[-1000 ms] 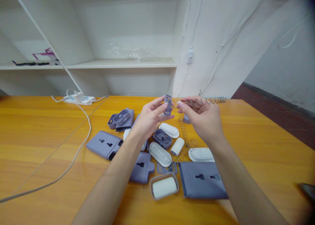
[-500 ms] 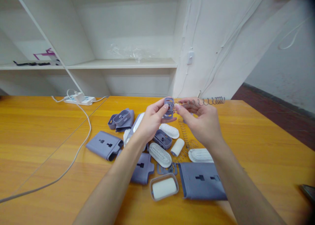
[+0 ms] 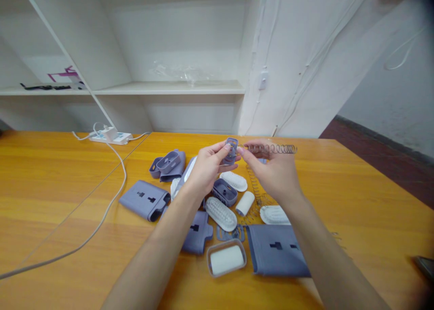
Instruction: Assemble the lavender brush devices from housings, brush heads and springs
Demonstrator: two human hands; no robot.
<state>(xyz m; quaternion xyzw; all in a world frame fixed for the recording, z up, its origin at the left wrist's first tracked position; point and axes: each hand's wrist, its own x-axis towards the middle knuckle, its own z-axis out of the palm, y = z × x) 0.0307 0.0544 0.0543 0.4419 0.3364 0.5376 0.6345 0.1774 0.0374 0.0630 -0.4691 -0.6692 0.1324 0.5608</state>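
Observation:
My left hand [image 3: 205, 167] pinches a small purple oval plastic frame [image 3: 231, 150] held up above the wooden table [image 3: 50, 192]. My right hand [image 3: 273, 169] grips a long thin metal spring [image 3: 274, 149] that sticks out to the right, its near end meeting the frame. Below the hands lie purple housings [image 3: 144, 200] [image 3: 276, 255], white bristle pads [image 3: 221, 212] [image 3: 233, 180], a white roller [image 3: 244, 202] and another loose spring [image 3: 254, 188].
A clear tray holding a white block [image 3: 226, 257] sits near the table's front. A white power strip [image 3: 110, 136] with a cable [image 3: 111, 197] lies at the back left. White shelves [image 3: 169, 87] stand behind. A dark object [image 3: 425, 264] is at the right edge.
Both hands have sunk slightly and drawn closer together. The spring now looks shorter and more tightly coiled, its near end pushed against the purple frame.

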